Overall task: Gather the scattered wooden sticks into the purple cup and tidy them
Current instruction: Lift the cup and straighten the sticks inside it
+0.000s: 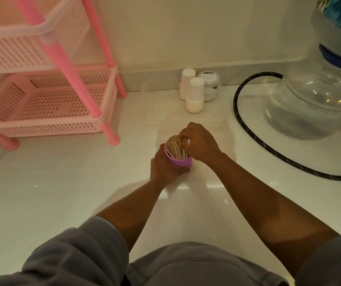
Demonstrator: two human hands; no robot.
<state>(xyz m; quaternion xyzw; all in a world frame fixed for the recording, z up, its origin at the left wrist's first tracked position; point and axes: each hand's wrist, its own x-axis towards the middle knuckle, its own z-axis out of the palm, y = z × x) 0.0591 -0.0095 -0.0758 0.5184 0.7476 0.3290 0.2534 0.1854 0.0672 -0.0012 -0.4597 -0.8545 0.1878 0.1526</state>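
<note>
While my left hand point(163, 169) grips the purple cup point(179, 159) tilted up-left on the counter point(62, 193), my right hand point(200, 142) curls round the wooden sticks point(176, 148), leaning likewise.

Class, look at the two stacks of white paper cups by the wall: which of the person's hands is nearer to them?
Right. The right hand grips the wooden sticks directly below the white paper cups. The left hand holds the purple cup, lower and farther from them.
</note>
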